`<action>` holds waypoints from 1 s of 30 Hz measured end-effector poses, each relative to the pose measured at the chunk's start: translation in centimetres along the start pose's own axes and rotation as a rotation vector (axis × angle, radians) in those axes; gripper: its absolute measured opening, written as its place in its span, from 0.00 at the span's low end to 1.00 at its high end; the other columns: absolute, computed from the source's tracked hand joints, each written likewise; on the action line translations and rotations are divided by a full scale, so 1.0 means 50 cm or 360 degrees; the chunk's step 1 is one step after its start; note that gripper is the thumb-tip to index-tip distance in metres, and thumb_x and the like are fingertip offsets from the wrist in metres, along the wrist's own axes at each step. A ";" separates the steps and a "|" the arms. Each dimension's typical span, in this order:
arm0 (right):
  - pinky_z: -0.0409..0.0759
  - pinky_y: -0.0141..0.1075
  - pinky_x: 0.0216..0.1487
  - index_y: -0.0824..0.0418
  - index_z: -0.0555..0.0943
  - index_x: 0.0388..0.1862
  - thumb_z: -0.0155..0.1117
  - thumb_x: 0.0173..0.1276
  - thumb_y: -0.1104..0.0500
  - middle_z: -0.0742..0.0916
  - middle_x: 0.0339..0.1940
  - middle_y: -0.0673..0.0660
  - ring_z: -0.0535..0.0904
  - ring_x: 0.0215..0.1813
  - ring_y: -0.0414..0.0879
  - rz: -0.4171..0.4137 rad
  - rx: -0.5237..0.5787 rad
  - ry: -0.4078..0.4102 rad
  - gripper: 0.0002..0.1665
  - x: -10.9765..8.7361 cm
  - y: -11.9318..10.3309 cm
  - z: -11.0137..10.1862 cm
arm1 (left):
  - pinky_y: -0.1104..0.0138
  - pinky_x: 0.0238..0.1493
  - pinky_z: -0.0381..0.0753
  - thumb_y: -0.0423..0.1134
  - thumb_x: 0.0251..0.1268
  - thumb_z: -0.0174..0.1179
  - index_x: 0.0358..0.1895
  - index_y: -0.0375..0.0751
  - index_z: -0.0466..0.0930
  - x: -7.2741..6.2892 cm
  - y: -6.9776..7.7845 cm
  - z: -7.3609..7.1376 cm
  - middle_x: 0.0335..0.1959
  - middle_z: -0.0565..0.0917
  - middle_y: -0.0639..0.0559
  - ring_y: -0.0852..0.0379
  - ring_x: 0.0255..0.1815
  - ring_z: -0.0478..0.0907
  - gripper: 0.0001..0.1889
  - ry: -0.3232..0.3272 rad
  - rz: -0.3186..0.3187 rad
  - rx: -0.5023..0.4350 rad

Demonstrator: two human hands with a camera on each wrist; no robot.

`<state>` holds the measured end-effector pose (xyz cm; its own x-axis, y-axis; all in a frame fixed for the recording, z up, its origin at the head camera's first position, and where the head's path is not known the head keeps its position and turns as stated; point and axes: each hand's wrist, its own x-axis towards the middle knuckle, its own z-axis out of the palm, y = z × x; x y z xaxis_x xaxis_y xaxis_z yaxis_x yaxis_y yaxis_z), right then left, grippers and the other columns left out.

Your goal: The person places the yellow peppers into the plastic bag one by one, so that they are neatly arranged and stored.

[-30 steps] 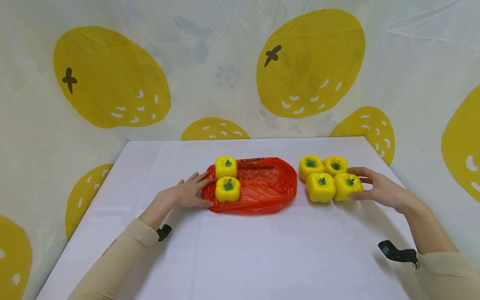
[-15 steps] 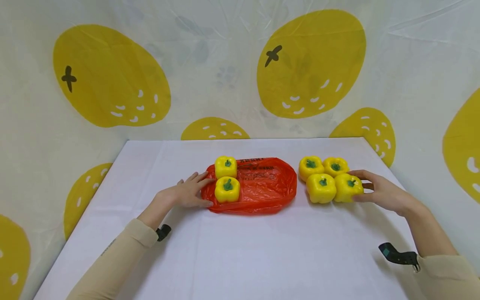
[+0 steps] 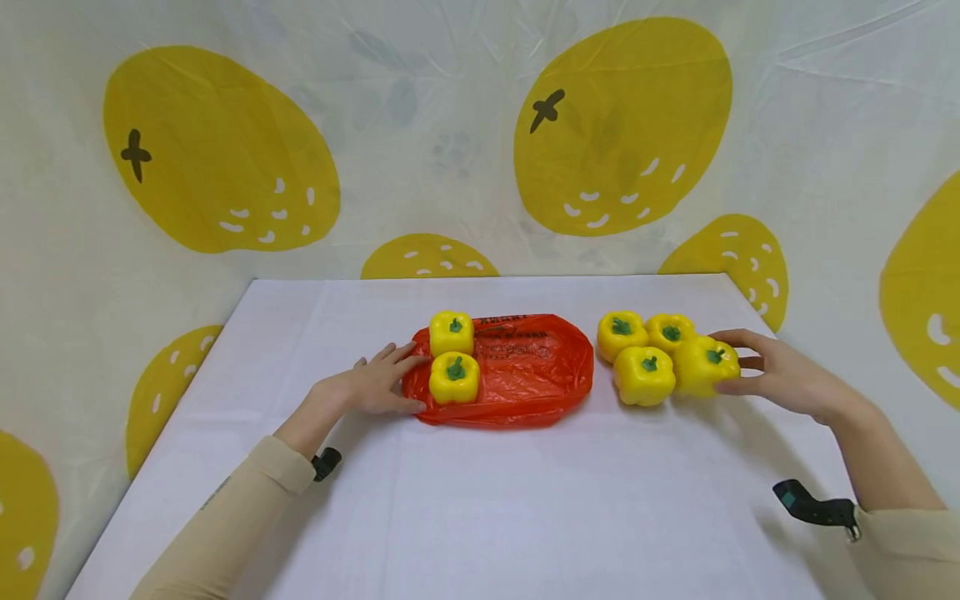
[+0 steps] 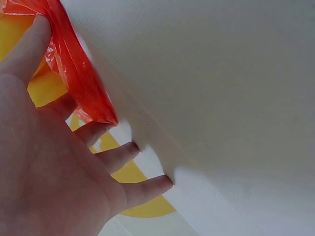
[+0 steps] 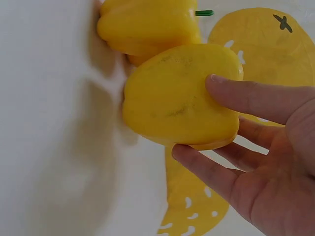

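My right hand [image 3: 783, 379] holds a yellow bell pepper [image 3: 703, 367] between thumb and fingers. In the right wrist view this bell pepper [image 5: 177, 98] is tilted, and its shadow falls on the table to one side. Three more yellow bell peppers stand close on its left, the nearest bell pepper [image 3: 645, 377] just beside it. My left hand [image 3: 378, 385] lies with spread fingers at the left edge of a flat red plastic bag [image 3: 532, 375]. In the left wrist view the thumb and some fingertips touch the bag's edge [image 4: 83, 78]. Two yellow bell peppers sit on the bag's left part, the front bell pepper [image 3: 453, 379] nearest me.
A white-covered table [image 3: 525, 508] lies under everything. Behind and beside it hangs a pale curtain [image 3: 427, 125] printed with large yellow fruit. Both forearms reach in from the front, with a dark wrist device [image 3: 813, 504] by the right sleeve.
The right hand has moved to the right with its bell pepper, pulling it slightly away from the other three and tilting it. The left hand and the bag have stayed in place.
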<state>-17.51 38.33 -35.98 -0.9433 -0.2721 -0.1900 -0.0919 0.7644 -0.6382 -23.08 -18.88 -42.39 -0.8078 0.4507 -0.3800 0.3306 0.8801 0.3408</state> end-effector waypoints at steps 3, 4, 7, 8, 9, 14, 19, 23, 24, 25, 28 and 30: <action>0.70 0.72 0.60 0.65 0.61 0.78 0.71 0.71 0.51 0.68 0.74 0.71 0.67 0.68 0.76 0.0014 -0.0039 0.0003 0.45 -0.001 -0.008 -0.012 | 0.26 0.70 0.42 0.65 0.64 0.64 0.83 0.53 0.54 -0.002 0.000 -0.001 0.85 0.45 0.43 0.33 0.82 0.38 0.48 -0.0006 -0.0003 -0.0003; 0.71 0.72 0.60 0.65 0.61 0.78 0.71 0.71 0.51 0.68 0.74 0.72 0.67 0.68 0.76 0.0015 -0.0049 0.0006 0.45 -0.001 -0.011 -0.016 | 0.26 0.70 0.42 0.65 0.64 0.64 0.83 0.53 0.54 -0.002 0.000 -0.001 0.85 0.45 0.43 0.33 0.82 0.38 0.48 -0.0008 -0.0002 -0.0004; 0.71 0.71 0.59 0.65 0.60 0.79 0.71 0.71 0.51 0.67 0.75 0.72 0.67 0.68 0.76 0.0017 -0.0074 0.0020 0.46 0.000 -0.020 -0.029 | 0.26 0.70 0.42 0.65 0.64 0.64 0.83 0.53 0.54 -0.001 0.000 0.000 0.85 0.45 0.43 0.33 0.82 0.38 0.49 -0.0013 0.0007 -0.0003; 0.72 0.71 0.59 0.65 0.60 0.79 0.71 0.71 0.51 0.67 0.75 0.72 0.68 0.67 0.76 0.0016 -0.0083 0.0027 0.46 0.001 -0.024 -0.033 | 0.26 0.70 0.42 0.65 0.64 0.64 0.83 0.52 0.54 -0.001 0.000 0.000 0.85 0.45 0.43 0.33 0.82 0.38 0.49 -0.0013 0.0007 -0.0004; 0.72 0.70 0.59 0.65 0.60 0.79 0.71 0.71 0.51 0.67 0.75 0.72 0.68 0.68 0.76 0.0012 -0.0092 0.0035 0.46 0.002 -0.027 -0.038 | 0.26 0.70 0.42 0.65 0.64 0.64 0.83 0.52 0.54 -0.001 0.000 0.000 0.85 0.45 0.43 0.33 0.82 0.38 0.49 -0.0012 0.0007 -0.0006; 0.82 0.50 0.55 0.65 0.58 0.79 0.71 0.71 0.51 0.67 0.74 0.71 0.69 0.67 0.74 -0.0003 -0.0101 0.0047 0.47 0.009 -0.047 -0.059 | 0.26 0.70 0.42 0.65 0.64 0.64 0.83 0.53 0.53 -0.005 0.001 -0.003 0.85 0.45 0.44 0.33 0.82 0.38 0.49 -0.0007 -0.0006 -0.0011; 0.78 0.28 0.46 0.66 0.58 0.79 0.71 0.72 0.52 0.69 0.73 0.71 0.69 0.66 0.73 -0.0039 -0.0095 0.0063 0.47 0.015 -0.070 -0.075 | 0.26 0.70 0.43 0.65 0.64 0.64 0.83 0.53 0.53 -0.003 0.000 -0.002 0.85 0.45 0.43 0.33 0.82 0.38 0.49 -0.0005 -0.0004 -0.0007; 0.80 0.34 0.49 0.65 0.59 0.79 0.71 0.71 0.53 0.68 0.74 0.70 0.69 0.67 0.72 -0.0051 -0.0113 0.0091 0.46 0.021 -0.092 -0.084 | 0.26 0.70 0.43 0.65 0.64 0.64 0.83 0.53 0.53 -0.003 0.000 -0.001 0.85 0.45 0.43 0.33 0.82 0.38 0.49 -0.0004 -0.0004 -0.0006; 0.80 0.36 0.49 0.65 0.59 0.79 0.72 0.71 0.53 0.68 0.74 0.69 0.69 0.66 0.72 -0.0049 -0.0120 0.0096 0.46 0.024 -0.097 -0.086 | 0.26 0.70 0.43 0.65 0.64 0.64 0.83 0.53 0.53 -0.003 0.000 -0.001 0.85 0.45 0.44 0.33 0.83 0.38 0.49 -0.0004 -0.0005 -0.0007; 0.80 0.38 0.50 0.64 0.59 0.79 0.72 0.71 0.53 0.68 0.74 0.69 0.69 0.67 0.71 -0.0046 -0.0122 0.0095 0.46 0.026 -0.101 -0.088 | 0.26 0.70 0.43 0.65 0.64 0.64 0.83 0.53 0.53 -0.003 0.000 -0.001 0.85 0.46 0.44 0.33 0.83 0.38 0.49 -0.0003 -0.0005 -0.0008; 0.81 0.54 0.56 0.63 0.59 0.79 0.71 0.72 0.53 0.67 0.75 0.68 0.68 0.67 0.71 -0.0045 -0.0123 0.0097 0.46 0.032 -0.116 -0.090 | 0.26 0.70 0.43 0.65 0.64 0.64 0.83 0.54 0.53 -0.004 0.000 -0.001 0.85 0.45 0.44 0.34 0.83 0.38 0.49 -0.0003 -0.0005 -0.0008; 0.79 0.60 0.59 0.64 0.58 0.80 0.71 0.72 0.53 0.67 0.74 0.69 0.68 0.68 0.71 -0.0055 -0.0115 0.0091 0.46 0.038 -0.125 -0.090 | 0.26 0.70 0.43 0.65 0.64 0.64 0.83 0.54 0.53 -0.003 -0.001 -0.001 0.85 0.46 0.44 0.33 0.82 0.38 0.49 -0.0001 -0.0003 -0.0007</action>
<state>-20.17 35.64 -28.99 -0.9557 -0.2668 -0.1243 -0.1457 0.7958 -0.5878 -22.99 -19.00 -42.31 -0.8080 0.4492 -0.3813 0.3272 0.8802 0.3437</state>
